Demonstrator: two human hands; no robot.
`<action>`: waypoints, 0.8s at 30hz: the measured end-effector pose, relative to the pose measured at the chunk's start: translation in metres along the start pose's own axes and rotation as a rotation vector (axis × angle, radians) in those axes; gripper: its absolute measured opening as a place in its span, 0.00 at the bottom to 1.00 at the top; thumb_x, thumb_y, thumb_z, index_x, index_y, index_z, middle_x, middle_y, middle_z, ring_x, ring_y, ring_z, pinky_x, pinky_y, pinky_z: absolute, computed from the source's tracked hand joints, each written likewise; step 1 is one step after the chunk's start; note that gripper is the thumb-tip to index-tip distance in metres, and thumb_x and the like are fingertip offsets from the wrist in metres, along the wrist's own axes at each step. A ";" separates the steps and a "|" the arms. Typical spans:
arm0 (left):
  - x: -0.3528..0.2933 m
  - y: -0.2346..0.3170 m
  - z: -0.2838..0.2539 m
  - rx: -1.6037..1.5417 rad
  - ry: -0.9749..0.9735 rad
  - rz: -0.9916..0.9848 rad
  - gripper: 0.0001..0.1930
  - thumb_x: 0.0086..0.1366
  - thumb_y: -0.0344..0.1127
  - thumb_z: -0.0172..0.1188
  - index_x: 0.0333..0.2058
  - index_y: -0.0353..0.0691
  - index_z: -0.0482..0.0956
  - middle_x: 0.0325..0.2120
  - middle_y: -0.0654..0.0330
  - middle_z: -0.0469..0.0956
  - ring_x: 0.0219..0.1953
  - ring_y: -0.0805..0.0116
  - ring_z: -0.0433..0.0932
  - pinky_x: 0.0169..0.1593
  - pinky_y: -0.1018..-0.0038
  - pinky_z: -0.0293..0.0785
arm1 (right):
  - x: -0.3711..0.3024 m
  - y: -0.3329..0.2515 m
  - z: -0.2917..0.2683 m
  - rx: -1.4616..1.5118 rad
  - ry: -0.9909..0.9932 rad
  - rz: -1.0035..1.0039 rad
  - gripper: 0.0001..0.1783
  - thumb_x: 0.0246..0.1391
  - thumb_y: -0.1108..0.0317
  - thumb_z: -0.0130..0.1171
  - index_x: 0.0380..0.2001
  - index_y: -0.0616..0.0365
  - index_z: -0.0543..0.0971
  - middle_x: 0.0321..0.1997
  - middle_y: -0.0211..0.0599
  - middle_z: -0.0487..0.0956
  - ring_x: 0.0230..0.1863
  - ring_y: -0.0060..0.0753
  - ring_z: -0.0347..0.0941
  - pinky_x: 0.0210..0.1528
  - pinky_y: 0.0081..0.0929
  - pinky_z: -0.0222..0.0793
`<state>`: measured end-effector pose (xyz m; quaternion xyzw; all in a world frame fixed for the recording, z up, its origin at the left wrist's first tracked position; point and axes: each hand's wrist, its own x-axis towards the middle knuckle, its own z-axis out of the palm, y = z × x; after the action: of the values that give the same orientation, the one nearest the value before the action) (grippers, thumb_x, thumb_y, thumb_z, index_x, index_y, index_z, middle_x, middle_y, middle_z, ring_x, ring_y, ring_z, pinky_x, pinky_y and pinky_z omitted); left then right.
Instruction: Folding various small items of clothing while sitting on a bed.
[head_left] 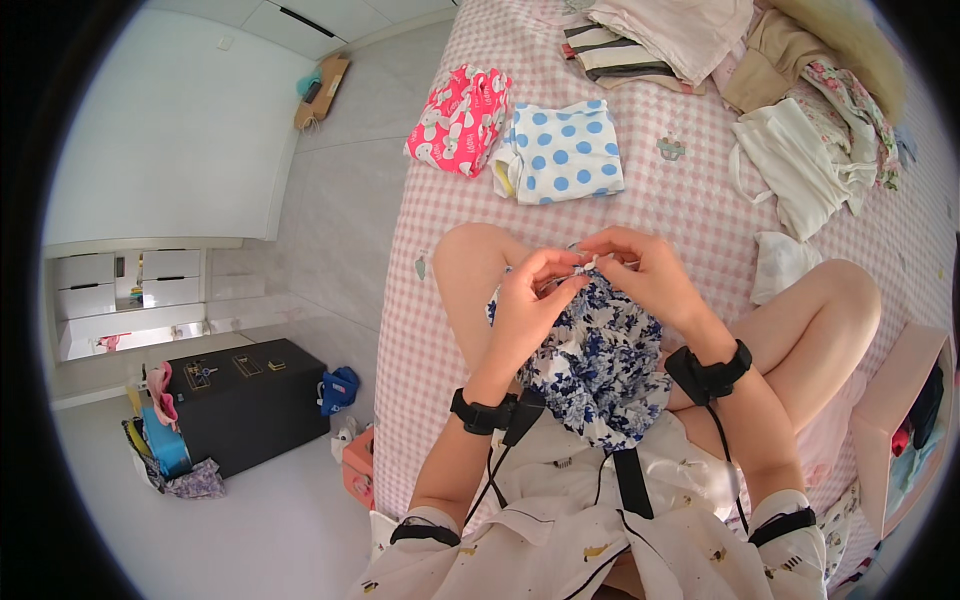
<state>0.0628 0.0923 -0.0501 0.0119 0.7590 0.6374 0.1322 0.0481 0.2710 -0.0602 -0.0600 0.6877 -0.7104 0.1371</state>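
Note:
A white garment with a dark blue floral print lies bunched in my lap, between my bent legs. At its top edge my left hand pinches the gathered fabric between thumb and fingers. My right hand grips the same edge close beside it, fingers curled over the cloth. A small white piece, perhaps a tie or trim, shows between the fingertips; its kind is too small to tell. The garment's lower part hangs loosely crumpled toward me.
On the pink checked bedspread ahead lie a folded pink printed cloth and a folded blue-dotted cloth. Clothes are heaped at far right, with a white garment nearest. A pale pink box holds clothes at right. Left on the floor stands a black cabinet.

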 end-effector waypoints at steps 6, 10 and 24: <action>0.000 0.007 -0.006 -0.124 -0.070 -0.050 0.09 0.62 0.27 0.57 0.41 0.33 0.73 0.33 0.58 0.80 0.36 0.76 0.78 0.38 0.82 0.70 | -0.001 -0.007 0.001 -0.059 -0.034 0.021 0.10 0.53 0.74 0.55 0.39 0.63 0.79 0.30 0.34 0.80 0.29 0.19 0.71 0.35 0.20 0.68; -0.001 0.012 -0.008 -0.089 -0.061 -0.104 0.09 0.63 0.26 0.55 0.42 0.33 0.73 0.33 0.57 0.80 0.37 0.74 0.79 0.38 0.81 0.71 | -0.001 -0.008 0.002 -0.056 -0.010 0.044 0.08 0.54 0.72 0.56 0.37 0.63 0.80 0.27 0.32 0.79 0.28 0.18 0.70 0.33 0.21 0.68; 0.001 0.010 0.000 0.201 0.066 0.224 0.08 0.56 0.23 0.62 0.36 0.36 0.78 0.28 0.72 0.73 0.23 0.88 0.60 0.26 0.87 0.55 | 0.001 -0.004 0.002 0.005 -0.020 0.134 0.08 0.55 0.70 0.55 0.33 0.66 0.78 0.27 0.29 0.77 0.29 0.16 0.69 0.33 0.18 0.67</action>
<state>0.0607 0.0940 -0.0406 0.0887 0.8169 0.5690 0.0335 0.0472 0.2690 -0.0561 -0.0208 0.6871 -0.7007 0.1912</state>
